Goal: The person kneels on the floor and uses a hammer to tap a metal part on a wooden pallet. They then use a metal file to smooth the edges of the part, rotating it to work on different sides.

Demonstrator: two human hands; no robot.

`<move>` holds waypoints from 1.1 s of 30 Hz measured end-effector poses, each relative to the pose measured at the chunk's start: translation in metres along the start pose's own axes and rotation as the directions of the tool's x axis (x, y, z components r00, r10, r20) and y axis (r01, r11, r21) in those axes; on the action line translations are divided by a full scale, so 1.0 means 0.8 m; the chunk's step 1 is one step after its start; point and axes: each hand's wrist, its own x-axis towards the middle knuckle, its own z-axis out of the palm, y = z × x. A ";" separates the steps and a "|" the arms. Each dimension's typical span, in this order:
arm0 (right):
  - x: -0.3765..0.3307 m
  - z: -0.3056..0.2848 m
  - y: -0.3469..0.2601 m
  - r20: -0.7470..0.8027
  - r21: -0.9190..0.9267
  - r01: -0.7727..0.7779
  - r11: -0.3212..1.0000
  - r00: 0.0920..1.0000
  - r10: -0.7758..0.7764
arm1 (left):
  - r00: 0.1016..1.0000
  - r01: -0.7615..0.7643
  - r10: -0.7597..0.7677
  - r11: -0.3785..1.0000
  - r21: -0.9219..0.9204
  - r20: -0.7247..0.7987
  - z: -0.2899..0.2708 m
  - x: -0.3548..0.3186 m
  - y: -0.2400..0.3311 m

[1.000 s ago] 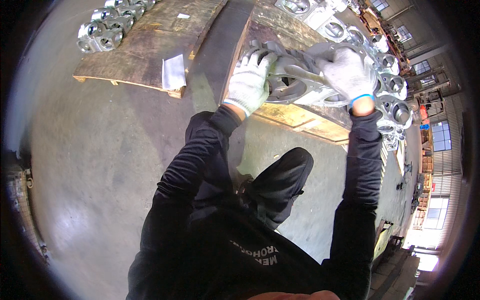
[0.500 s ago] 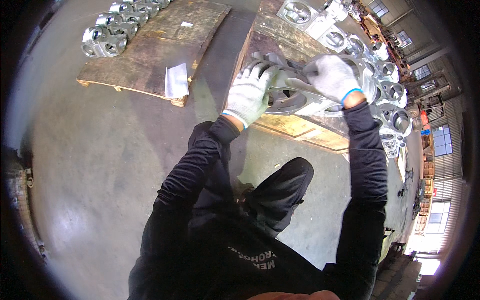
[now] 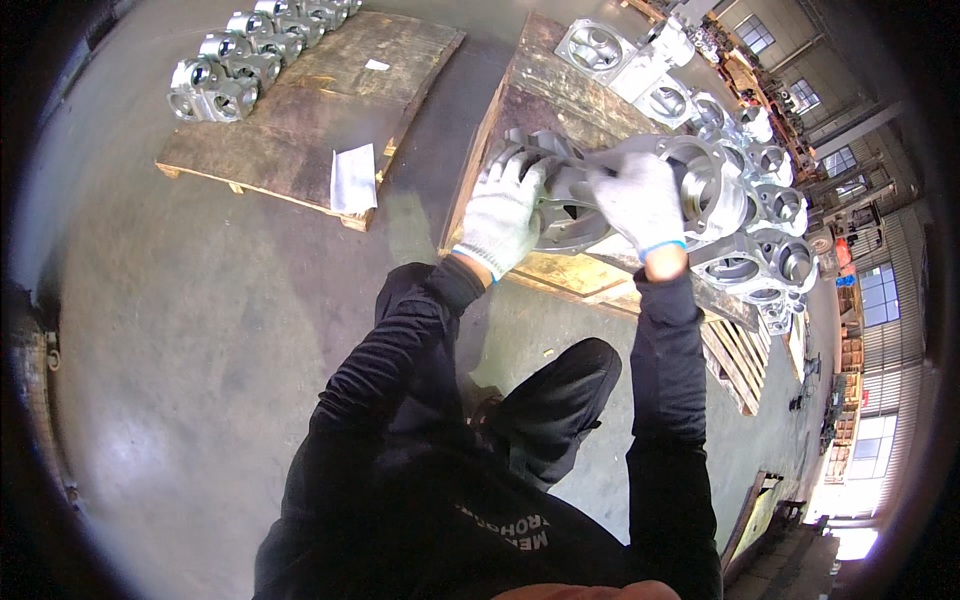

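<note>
Both gloved hands, left [image 3: 503,210] and right [image 3: 637,200], have stayed, each grip pinching one grey metal casting [image 3: 585,190]

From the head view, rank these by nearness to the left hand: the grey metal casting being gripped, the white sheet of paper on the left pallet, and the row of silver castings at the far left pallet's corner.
1. Grey metal casting: under the gloved left hand, on the near wooden pallet.
2. White sheet of paper: to the left, on the edge of the other wooden pallet.
3. Row of silver castings: farthest, upper left corner.
</note>
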 end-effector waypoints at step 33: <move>0.040 0.028 -0.024 0.030 0.155 -0.039 0.987 0.999 0.035 | 0.994 0.064 -0.059 0.997 -0.051 0.094 0.016 -0.011 -0.015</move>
